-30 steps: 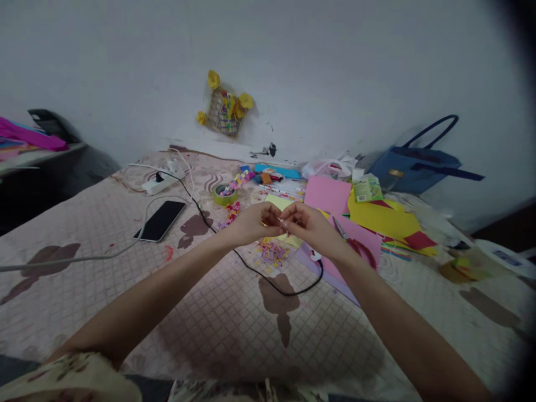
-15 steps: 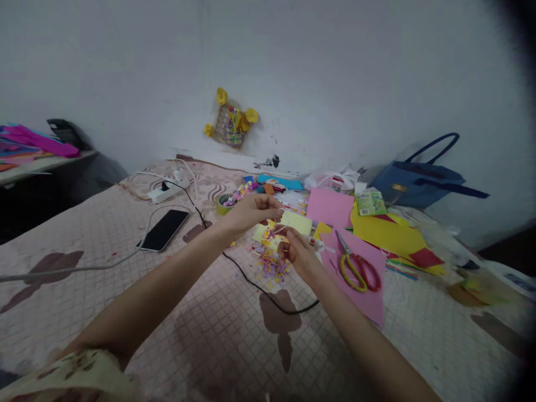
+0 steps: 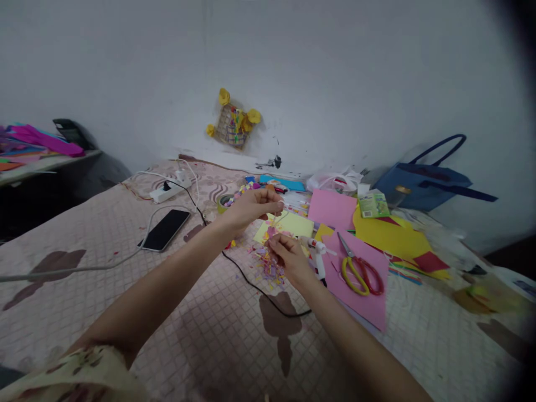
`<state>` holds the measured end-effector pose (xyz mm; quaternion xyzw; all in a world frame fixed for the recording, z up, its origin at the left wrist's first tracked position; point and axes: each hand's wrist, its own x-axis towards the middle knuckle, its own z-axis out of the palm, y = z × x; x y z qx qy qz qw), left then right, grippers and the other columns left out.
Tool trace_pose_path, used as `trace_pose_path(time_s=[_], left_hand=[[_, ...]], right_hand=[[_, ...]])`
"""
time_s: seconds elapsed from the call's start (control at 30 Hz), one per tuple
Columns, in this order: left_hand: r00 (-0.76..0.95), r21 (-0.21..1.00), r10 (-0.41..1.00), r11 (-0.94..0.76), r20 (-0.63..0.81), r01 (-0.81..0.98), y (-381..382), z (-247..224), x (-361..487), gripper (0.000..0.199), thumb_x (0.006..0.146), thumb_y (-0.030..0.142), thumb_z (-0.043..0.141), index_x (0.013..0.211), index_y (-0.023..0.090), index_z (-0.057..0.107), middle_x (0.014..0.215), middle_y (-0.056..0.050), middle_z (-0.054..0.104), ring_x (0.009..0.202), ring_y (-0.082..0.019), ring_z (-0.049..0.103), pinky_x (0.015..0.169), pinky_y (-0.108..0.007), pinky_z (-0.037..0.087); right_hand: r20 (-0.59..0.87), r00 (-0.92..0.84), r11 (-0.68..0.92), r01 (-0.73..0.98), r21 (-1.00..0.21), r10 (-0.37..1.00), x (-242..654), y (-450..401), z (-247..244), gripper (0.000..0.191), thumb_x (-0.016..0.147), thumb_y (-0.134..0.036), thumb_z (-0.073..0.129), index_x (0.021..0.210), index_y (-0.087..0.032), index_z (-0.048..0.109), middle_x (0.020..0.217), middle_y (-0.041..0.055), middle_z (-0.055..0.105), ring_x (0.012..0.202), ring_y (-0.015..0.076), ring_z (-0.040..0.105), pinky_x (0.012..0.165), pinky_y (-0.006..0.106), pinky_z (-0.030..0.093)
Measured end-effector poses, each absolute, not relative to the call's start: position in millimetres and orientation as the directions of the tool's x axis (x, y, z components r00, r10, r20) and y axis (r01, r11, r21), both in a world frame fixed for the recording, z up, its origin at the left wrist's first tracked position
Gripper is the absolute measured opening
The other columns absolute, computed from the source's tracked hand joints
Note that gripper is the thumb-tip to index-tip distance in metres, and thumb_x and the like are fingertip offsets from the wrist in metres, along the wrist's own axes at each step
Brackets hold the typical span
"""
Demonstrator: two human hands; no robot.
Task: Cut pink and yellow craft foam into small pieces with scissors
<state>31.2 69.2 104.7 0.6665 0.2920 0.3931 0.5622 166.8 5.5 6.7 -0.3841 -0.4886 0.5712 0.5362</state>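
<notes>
My left hand (image 3: 256,209) pinches a thin white string (image 3: 284,215) between thumb and fingers, and a loop of it hangs from the fingertips. Lower and closer to me, my right hand (image 3: 292,258) has its fingers pressed together above a heap of small paper scraps (image 3: 271,272). What it holds, if anything, is too small to make out. Behind the hands lies a pale yellow sheet (image 3: 298,224) with pink and yellow bits on it. A white glue gun (image 3: 319,261) rests just right of my right hand, partly covered by it.
Scissors (image 3: 354,273) lie on a pink sheet (image 3: 372,310) at right. Yellow paper (image 3: 389,240) and a blue bag (image 3: 422,184) are beyond. At left are a phone (image 3: 164,230), a power strip (image 3: 167,191) and cables. A roll of tape (image 3: 223,203) sits behind my left hand.
My right hand has moved down and left, away from my left hand, towards the scraps. More of the glue gun now shows. My left hand stays nearly in place.
</notes>
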Motion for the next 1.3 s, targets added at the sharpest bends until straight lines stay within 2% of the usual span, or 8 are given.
trace_pose_path(time_s=[0.2, 0.5, 0.7, 1.0, 1.2, 1.3], left_hand=[[0.457, 0.985, 0.873, -0.161, 0.17, -0.058, 73, 107, 29, 0.016, 0.071, 0.023, 0.067, 0.083, 0.017, 0.059, 0.073, 0.0, 0.062, 0.067, -0.009, 0.057, 0.058, -0.021, 0.036], [0.439, 0.992, 0.891, -0.08, 0.115, -0.097, 74, 111, 27, 0.018, 0.068, 0.017, 0.066, 0.084, 0.017, 0.059, 0.068, 0.002, 0.059, 0.06, -0.007, 0.053, 0.054, -0.02, 0.032], [0.415, 0.989, 0.901, -0.145, 0.124, 0.021, 75, 102, 13, 0.022, 0.069, 0.022, 0.067, 0.089, 0.016, 0.061, 0.071, 0.001, 0.06, 0.064, -0.008, 0.054, 0.054, -0.019, 0.034], [0.421, 0.981, 0.899, -0.173, 0.12, 0.089, 64, 93, -6, 0.016, 0.071, 0.021, 0.066, 0.085, 0.015, 0.061, 0.071, 0.001, 0.06, 0.062, -0.007, 0.053, 0.055, -0.019, 0.037], [0.489, 0.958, 0.867, -0.213, 0.093, 0.194, 50, 72, -29, 0.012, 0.07, 0.019, 0.066, 0.079, 0.014, 0.06, 0.068, 0.001, 0.06, 0.063, -0.008, 0.053, 0.059, -0.02, 0.042], [0.533, 0.922, 0.846, -0.217, 0.014, 0.321, 46, 49, -44, 0.012, 0.071, 0.022, 0.063, 0.079, 0.013, 0.059, 0.068, 0.001, 0.061, 0.062, -0.008, 0.054, 0.059, -0.021, 0.043]], right_hand=[[0.06, -0.159, 0.018, -0.252, -0.968, 0.985, 166, -2, 5, 0.025, 0.073, -0.042, 0.068, 0.068, -0.02, 0.056, 0.056, -0.0044, 0.048, 0.044, 0.0078, 0.033, 0.041, 0.022, 0.022], [0.064, -0.194, 0.011, -0.26, -0.966, 0.979, 164, -6, -3, 0.025, 0.075, -0.04, 0.068, 0.068, -0.018, 0.057, 0.055, -0.0052, 0.049, 0.043, 0.0054, 0.034, 0.041, 0.019, 0.022], [0.06, -0.21, 0.004, -0.255, -0.967, 0.976, 161, -14, -3, 0.026, 0.075, -0.039, 0.067, 0.067, -0.017, 0.057, 0.053, -0.0056, 0.048, 0.042, 0.0049, 0.034, 0.041, 0.019, 0.022], [0.034, -0.25, -0.026, -0.231, -0.973, 0.968, 155, -25, -15, 0.025, 0.076, -0.04, 0.065, 0.07, -0.017, 0.057, 0.057, -0.0046, 0.049, 0.044, 0.0055, 0.035, 0.04, 0.019, 0.024], [-0.07, -0.3, -0.116, -0.138, -0.984, 0.951, 141, -47, -26, 0.027, 0.077, -0.042, 0.061, 0.071, -0.017, 0.056, 0.054, -0.0061, 0.045, 0.044, 0.005, 0.035, 0.041, 0.018, 0.025], [-0.155, -0.368, -0.187, -0.053, -0.981, 0.917, 131, -59, -34, 0.025, 0.077, -0.041, 0.059, 0.071, -0.017, 0.055, 0.051, -0.0077, 0.042, 0.039, 0.0047, 0.034, 0.037, 0.018, 0.025]])
